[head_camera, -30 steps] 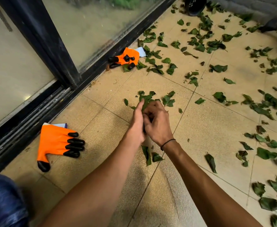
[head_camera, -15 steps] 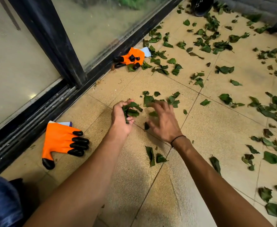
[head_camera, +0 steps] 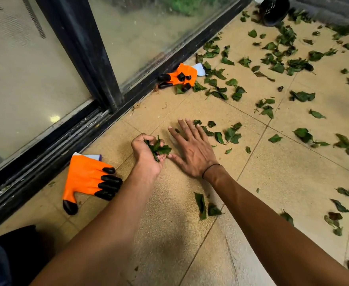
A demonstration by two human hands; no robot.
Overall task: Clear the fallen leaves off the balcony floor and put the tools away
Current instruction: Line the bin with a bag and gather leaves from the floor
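Observation:
My left hand (head_camera: 146, 153) grips a small bunch of green leaves (head_camera: 158, 148) just above the beige tiled floor (head_camera: 283, 176). My right hand (head_camera: 192, 149) lies beside it with fingers spread flat, reaching toward a small cluster of leaves (head_camera: 229, 135) on the tile. Green leaves (head_camera: 277, 54) are scattered over the floor to the right and far end. One orange claw glove (head_camera: 87, 180) lies flat to the left of my left arm. A second orange claw glove (head_camera: 179, 77) lies crumpled against the door track further off.
A black-framed sliding glass door (head_camera: 99, 65) and its track (head_camera: 51, 141) run along the left. A dark round pot (head_camera: 274, 10) stands at the far end by a grey wall. Two leaves (head_camera: 205, 207) lie between my forearms.
My hands have come apart. The left hand has lifted a bunch of leaves and closed around it; the right hand has opened flat and moved forward toward more leaves.

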